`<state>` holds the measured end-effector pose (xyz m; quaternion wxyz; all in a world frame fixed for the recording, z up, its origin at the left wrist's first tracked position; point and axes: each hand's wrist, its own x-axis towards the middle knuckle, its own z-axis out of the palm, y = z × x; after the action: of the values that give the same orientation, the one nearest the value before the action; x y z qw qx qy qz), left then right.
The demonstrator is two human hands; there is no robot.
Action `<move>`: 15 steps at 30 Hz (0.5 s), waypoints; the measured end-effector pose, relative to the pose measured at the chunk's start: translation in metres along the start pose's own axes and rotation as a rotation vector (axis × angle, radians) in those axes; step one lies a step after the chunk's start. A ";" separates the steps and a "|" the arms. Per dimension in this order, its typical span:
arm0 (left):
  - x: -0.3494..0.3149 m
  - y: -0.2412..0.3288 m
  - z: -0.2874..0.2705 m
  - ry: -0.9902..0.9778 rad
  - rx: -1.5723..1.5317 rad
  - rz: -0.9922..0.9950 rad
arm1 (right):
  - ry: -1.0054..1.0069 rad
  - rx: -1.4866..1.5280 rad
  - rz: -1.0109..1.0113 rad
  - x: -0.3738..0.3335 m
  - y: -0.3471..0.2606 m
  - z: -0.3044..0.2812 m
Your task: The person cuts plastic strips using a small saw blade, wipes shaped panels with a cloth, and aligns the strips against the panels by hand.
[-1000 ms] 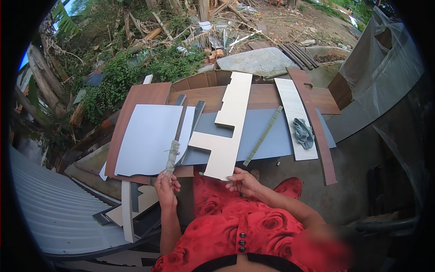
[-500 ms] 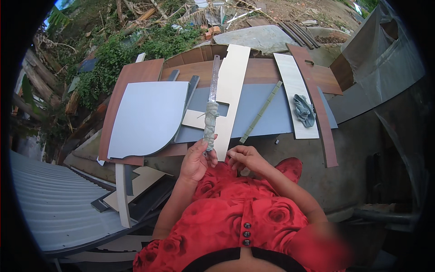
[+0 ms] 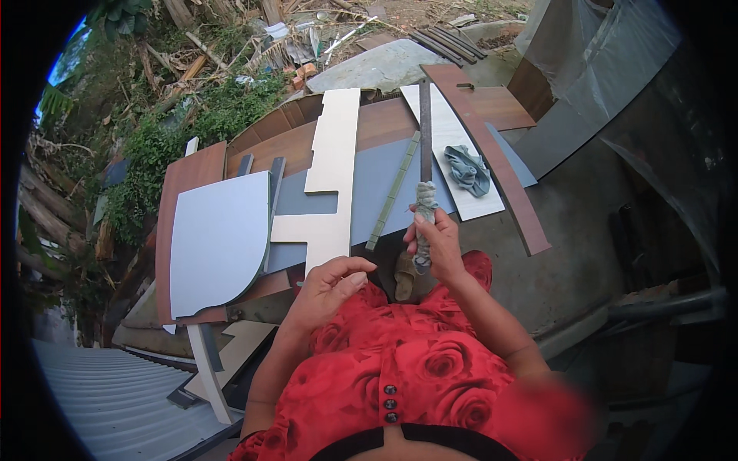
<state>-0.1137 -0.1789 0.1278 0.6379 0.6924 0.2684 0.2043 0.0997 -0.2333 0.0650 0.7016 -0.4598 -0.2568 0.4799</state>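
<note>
My right hand [image 3: 440,244] grips the pale cloth-wrapped handle of a long, narrow metal blade [image 3: 427,142]. The blade points away from me, above the white board and the grey sheet, with a small hole at its far end. Beside it, my left hand [image 3: 329,290] is empty, its fingers loosely stretched and the thumb apart. That hand is nearest to a cream board [image 3: 335,180] with notches cut in its left side. A thin greenish strip [image 3: 394,188] lies between the cream board and the blade.
A light-grey panel with a curved edge [image 3: 219,242] rests at the left on a brown board [image 3: 173,207]. To the right, a grey-green cloth [image 3: 467,170] sits on a white board [image 3: 480,206], next to a long reddish-brown board [image 3: 513,180]. Corrugated sheeting [image 3: 100,392] lies lower left.
The blade has passed from my left hand to my right hand and moved rightward. My left hand has let go of the handle. The whole view has shifted to the right.
</note>
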 end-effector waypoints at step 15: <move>-0.023 0.101 0.072 -0.884 -0.844 0.961 | 0.418 -0.245 0.081 -0.075 0.082 -0.123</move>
<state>-0.0754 -0.2533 0.2223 0.7367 0.4483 -0.4412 0.2482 0.1318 -0.3414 -0.0567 0.6588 -0.6407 -0.1438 0.3672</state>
